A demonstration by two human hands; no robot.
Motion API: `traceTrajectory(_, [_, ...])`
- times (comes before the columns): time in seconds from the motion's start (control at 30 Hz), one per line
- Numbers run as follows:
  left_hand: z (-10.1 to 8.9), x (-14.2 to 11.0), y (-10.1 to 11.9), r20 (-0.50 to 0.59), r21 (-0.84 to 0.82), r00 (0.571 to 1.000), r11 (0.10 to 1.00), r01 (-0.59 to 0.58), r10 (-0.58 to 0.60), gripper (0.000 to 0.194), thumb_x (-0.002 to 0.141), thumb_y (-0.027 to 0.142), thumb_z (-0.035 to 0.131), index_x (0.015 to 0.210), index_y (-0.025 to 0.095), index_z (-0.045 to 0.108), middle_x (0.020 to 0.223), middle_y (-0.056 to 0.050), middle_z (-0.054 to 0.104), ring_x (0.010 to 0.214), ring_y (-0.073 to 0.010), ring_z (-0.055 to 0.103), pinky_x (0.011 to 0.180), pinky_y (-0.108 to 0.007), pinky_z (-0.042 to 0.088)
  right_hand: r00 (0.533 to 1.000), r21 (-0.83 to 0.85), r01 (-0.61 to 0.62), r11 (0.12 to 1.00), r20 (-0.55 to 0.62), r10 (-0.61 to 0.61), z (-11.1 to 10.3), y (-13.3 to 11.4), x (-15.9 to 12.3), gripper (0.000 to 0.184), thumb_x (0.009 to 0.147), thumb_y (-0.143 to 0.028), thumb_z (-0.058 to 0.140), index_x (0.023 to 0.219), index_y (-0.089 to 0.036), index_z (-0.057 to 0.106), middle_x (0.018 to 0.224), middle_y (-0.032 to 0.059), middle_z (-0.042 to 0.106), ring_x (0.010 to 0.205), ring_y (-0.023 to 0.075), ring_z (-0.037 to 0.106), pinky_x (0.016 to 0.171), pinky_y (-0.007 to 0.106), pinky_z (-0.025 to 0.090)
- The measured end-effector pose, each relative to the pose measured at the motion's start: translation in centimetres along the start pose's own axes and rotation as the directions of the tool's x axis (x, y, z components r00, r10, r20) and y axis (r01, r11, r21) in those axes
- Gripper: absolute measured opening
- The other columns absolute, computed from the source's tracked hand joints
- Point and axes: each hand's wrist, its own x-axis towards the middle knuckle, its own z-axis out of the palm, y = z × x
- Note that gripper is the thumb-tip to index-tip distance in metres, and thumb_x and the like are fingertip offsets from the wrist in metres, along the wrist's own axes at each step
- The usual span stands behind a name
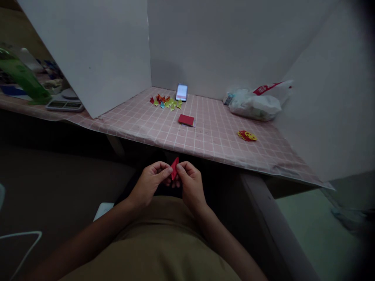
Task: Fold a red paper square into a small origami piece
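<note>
Between my two hands, above my lap and in front of the table edge, is a small folded red paper [175, 168], narrow and pointed at the top. My left hand [152, 179] pinches its left side between thumb and fingers. On the other side, my right hand [191, 182] grips it the same way, with the thumb on the near face. The fingertips cover part of its lower folds. On the table beyond lies a stack of square red paper sheets [186, 119]. Farther back stands a cluster of small folded paper figures [165, 102] in red, orange, yellow and blue.
A lit phone [182, 92] leans at the back of the checkered table [211, 134]. To the right are a white plastic bag [254, 105] and red and yellow cut-out pieces [247, 136]. White panels enclose the table. Past the left one are a scale [65, 104] and green bottle [25, 76].
</note>
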Motion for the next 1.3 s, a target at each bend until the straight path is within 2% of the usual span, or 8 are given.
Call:
traceTrajectory(0.23, [0.1,0.1,-0.3,0.031,0.019,0.999,1.0,0.01,-0.011,0.02,0.081,0.033,0.073,0.077,0.015,0.068,0.064,-0.001,0.067,0.06,-0.0126,0.06,0.062,-0.026,0.047,1.0,0.054,-0.007,0.999,-0.01,0.008,0.2,0.3,-0.2,0.028,0.089,-0.041,0.067,0.073,-0.019,0.06,0.052,-0.0059,0.053,0.043,0.0079,0.048,0.044,0.021,0.041])
traceTrajectory(0.4, [-0.4,0.2,0.7,0.029,0.155,0.999,0.988,-0.021,0.016,0.021,0.077,0.033,0.075,0.07,0.015,0.065,0.063,0.0,0.065,0.057,-0.0113,0.056,0.058,-0.025,0.044,0.999,0.006,0.0,1.0,0.04,0.0,-0.2,0.1,0.0,0.032,0.092,-0.045,0.062,0.074,-0.019,0.061,0.054,-0.0045,0.055,0.044,0.0075,0.047,0.043,0.02,0.037])
traceTrajectory(0.5, [-0.8,0.2,1.2,0.096,0.226,0.995,0.974,-0.005,-0.017,0.024,0.076,0.034,0.076,0.068,0.015,0.063,0.062,0.002,0.061,0.057,-0.0104,0.054,0.058,-0.024,0.044,0.998,-0.001,-0.031,1.0,0.051,0.031,-0.4,0.0,0.3,0.028,0.087,-0.044,0.068,0.076,-0.019,0.06,0.055,-0.0056,0.056,0.042,0.0066,0.042,0.041,0.02,0.035])
traceTrajectory(0.6, [-0.9,0.3,1.2,0.131,0.175,0.99,0.984,0.022,-0.045,0.028,0.079,0.04,0.074,0.073,0.016,0.061,0.065,0.002,0.062,0.059,-0.0106,0.057,0.059,-0.024,0.046,0.998,-0.009,-0.043,0.999,0.034,0.043,-0.3,-0.1,0.4,0.027,0.083,-0.039,0.072,0.073,-0.02,0.058,0.054,-0.006,0.055,0.041,0.0068,0.042,0.04,0.02,0.035])
traceTrajectory(0.8, [-0.5,0.4,1.3,0.15,0.112,0.982,0.988,0.101,-0.118,0.03,0.083,0.045,0.069,0.087,0.017,0.058,0.077,-0.002,0.071,0.061,-0.0125,0.065,0.055,-0.023,0.049,0.993,-0.048,0.08,0.996,-0.083,-0.084,0.0,-0.6,0.4,0.022,0.086,-0.037,0.069,0.076,-0.019,0.06,0.065,-0.0035,0.062,0.049,0.0073,0.048,0.045,0.02,0.037])
traceTrajectory(1.07, [-0.2,1.7,2.6,0.139,0.104,0.99,0.994,-0.031,0.017,0.024,0.079,0.035,0.074,0.086,0.016,0.061,0.072,0.0,0.069,0.064,-0.0128,0.065,0.059,-0.024,0.052,0.963,-0.174,0.236,0.956,-0.094,-0.254,0.0,-1.8,0.6,0.018,0.088,-0.033,0.068,0.08,-0.019,0.06,0.066,-0.0033,0.061,0.053,0.0089,0.054,0.049,0.021,0.043])
traceTrajectory(1.17, [-0.4,2.5,3.2,0.121,0.108,0.989,0.99,-0.094,0.081,0.021,0.077,0.031,0.075,0.084,0.015,0.064,0.074,0.0,0.068,0.064,-0.0114,0.063,0.061,-0.024,0.051,0.971,-0.159,0.231,0.96,-0.021,-0.237,-0.1,-2.4,1.2,0.018,0.089,-0.033,0.067,0.08,-0.02,0.058,0.066,-0.0037,0.061,0.051,0.0088,0.054,0.049,0.022,0.044])
traceTrajectory(1.3, [-0.7,4.3,4.4,0.148,0.183,0.97,0.959,-0.216,0.19,0.016,0.078,0.028,0.074,0.084,0.015,0.066,0.073,0.0,0.067,0.062,-0.0102,0.06,0.061,-0.024,0.049,0.971,-0.238,0.239,0.941,0.077,-0.228,-0.3,-3.7,3.1,0.015,0.087,-0.034,0.066,0.084,-0.02,0.06,0.068,-0.0032,0.062,0.052,0.0096,0.054,0.05,0.022,0.043])
